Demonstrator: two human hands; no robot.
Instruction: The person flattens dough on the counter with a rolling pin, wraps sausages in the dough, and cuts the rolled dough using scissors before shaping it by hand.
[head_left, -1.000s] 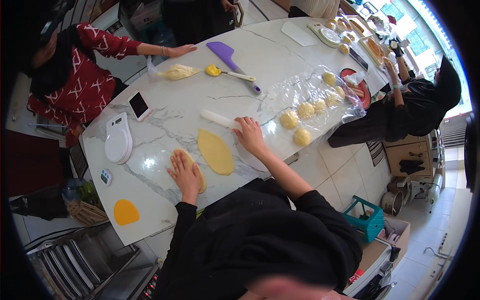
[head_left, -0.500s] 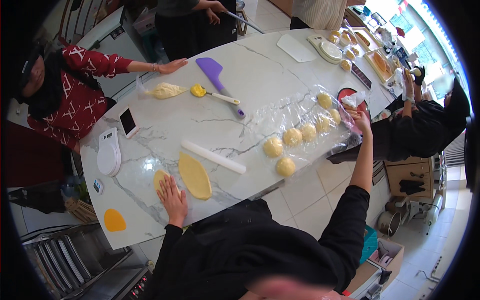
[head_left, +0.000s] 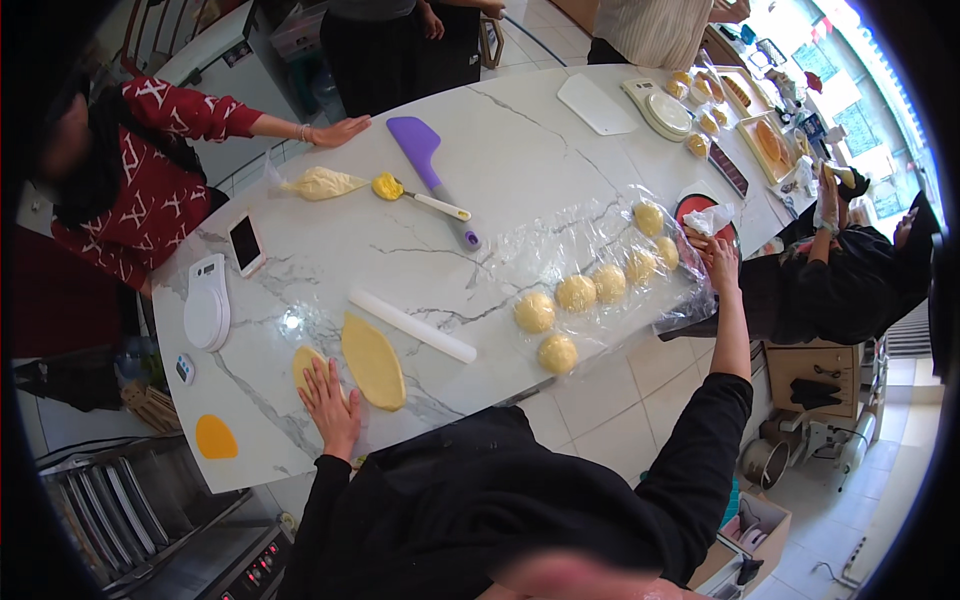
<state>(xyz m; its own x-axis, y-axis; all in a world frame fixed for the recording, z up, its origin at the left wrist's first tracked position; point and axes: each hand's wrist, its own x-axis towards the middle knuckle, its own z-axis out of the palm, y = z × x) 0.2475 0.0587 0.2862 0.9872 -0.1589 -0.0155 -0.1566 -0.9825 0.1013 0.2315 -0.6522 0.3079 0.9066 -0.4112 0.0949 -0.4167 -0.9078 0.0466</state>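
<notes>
Found left hand (head_left: pixel 331 412) laid flat at lower left of frame, fingers spread over a small dough piece (head_left: pixel 303 362), partly covering it. Found right hand (head_left: pixel 722 262) stretched out to right of frame, fingers bent down over a red plate (head_left: pixel 686 208), close to a crumpled white wrap (head_left: pixel 713 218); cannot tell whether pinching something or only touching. Compared with one second ago: took right hand off rolling pin (head_left: pixel 412 326) and carried it across to plate; kept left hand on same dough. Read this, tentatively, as a pause in rolling, with reach shifted to plate while steadying dough. Noted next a flattened, pointed dough oval (head_left: pixel 373 362) just right of left hand, with rolling pin lying aslant beyond it, untouched. Noted farther out: dough balls (head_left: pixel 575 293) amid clear plastic film (head_left: pixel 500 262), right of centre; purple spatula (head_left: pixel 413 140), loaded spoon (head_left: pixel 440 206) and filled piping bag (head_left: pixel 322 184) toward upper left; white scale (head_left: pixel 206 318) at left; orange scraper (head_left: pixel 216 437) at lower left; a co-worker's hand (head_left: pixel 342 131) resting at table edge, upper left.
</notes>
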